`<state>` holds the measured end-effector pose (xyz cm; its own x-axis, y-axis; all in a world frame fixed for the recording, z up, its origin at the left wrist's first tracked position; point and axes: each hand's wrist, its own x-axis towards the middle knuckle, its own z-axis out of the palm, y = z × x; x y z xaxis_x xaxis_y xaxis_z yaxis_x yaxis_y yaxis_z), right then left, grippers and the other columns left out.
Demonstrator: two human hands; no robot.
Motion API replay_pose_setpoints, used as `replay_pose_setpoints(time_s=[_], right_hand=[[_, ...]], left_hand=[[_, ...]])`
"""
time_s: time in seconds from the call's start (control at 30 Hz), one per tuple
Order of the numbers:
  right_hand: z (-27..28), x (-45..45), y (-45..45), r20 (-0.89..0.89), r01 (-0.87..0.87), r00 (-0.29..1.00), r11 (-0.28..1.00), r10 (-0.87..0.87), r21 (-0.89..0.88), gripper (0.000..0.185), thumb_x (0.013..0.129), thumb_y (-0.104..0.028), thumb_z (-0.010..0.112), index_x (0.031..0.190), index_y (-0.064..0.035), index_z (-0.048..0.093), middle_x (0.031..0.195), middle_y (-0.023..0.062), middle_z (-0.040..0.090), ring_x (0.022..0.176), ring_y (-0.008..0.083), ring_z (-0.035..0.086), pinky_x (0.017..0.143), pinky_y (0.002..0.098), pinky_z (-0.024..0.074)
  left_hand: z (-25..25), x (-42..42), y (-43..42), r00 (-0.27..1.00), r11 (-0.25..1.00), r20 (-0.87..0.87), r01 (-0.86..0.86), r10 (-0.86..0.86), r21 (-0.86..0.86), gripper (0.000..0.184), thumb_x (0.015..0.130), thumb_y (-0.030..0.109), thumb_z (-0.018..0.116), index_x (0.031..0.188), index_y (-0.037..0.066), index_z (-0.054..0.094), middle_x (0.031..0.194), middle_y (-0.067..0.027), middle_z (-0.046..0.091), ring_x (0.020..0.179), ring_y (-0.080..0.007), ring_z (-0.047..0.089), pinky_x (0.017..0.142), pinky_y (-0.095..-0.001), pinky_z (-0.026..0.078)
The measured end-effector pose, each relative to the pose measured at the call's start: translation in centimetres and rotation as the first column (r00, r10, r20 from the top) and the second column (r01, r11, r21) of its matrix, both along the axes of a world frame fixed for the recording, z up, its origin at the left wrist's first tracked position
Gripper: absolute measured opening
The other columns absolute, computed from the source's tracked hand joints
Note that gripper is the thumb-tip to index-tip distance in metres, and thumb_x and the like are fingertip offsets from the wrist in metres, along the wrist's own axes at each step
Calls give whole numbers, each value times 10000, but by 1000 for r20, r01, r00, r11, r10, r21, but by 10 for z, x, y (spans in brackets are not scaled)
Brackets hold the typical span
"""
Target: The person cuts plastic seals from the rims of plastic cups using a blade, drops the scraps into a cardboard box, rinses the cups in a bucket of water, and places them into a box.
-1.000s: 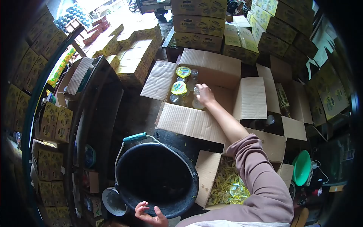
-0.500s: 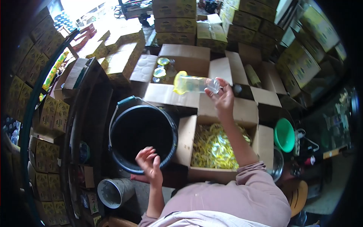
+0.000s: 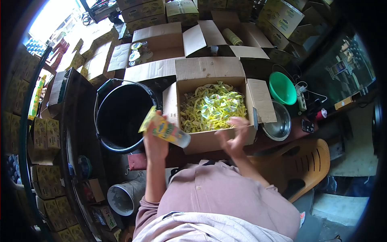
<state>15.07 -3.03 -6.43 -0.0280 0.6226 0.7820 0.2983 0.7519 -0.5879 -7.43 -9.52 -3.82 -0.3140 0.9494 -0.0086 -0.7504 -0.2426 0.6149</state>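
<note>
My left hand [image 3: 155,141] is closed around a clear plastic cup [image 3: 171,133] with a yellow lid and a printed label; the cup tilts, its lid toward the upper left. My right hand [image 3: 236,139] is empty, fingers apart and slightly blurred, over the front edge of an open carton [image 3: 217,141]. Inside that carton lie tangled yellow strips [image 3: 197,107] and some shiny clear plastic. A black bucket [image 3: 121,117] stands to the left of the carton. Farther back, several lidded cups [image 3: 135,52] stand in the left end of another open carton [image 3: 169,42].
Stacked cups [image 3: 231,37] lie in a third carton at the back. On the right are a green bowl [image 3: 282,88], a metal bowl [image 3: 278,125] and an orange chair [image 3: 314,165]. A whitish bucket [image 3: 123,198] is at the lower left. Printed boxes line the shelves.
A cup came out of the back carton in my right hand and is now in my left hand. My right hand has let go and moved down. The view has shifted to the right.
</note>
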Motion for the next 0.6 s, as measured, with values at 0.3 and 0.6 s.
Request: replay_pose_setpoints(time_s=[0.3,0.6], right_hand=[[-103,117,34,-186,147,561,318,-807,-936,376,701,-338,739,662,-109,443,665,2,493,550,89,466,493,213,424],[-138,130,61,-335,173,475,459,-814,-871,310,652,-109,766,848,-22,543,713,25,542,509,86,432,453,211,369]], left_hand=[[-28,-104,-9,286,693,-816,-697,502,182,554,707,25,706,1161,21,387,1063,-115,495,974,-168,516,845,-283,434],[-41,-115,1,248,700,-851,-691,463,180,605,627,14,747,1118,25,393,1027,-94,481,969,-175,487,875,-300,390]])
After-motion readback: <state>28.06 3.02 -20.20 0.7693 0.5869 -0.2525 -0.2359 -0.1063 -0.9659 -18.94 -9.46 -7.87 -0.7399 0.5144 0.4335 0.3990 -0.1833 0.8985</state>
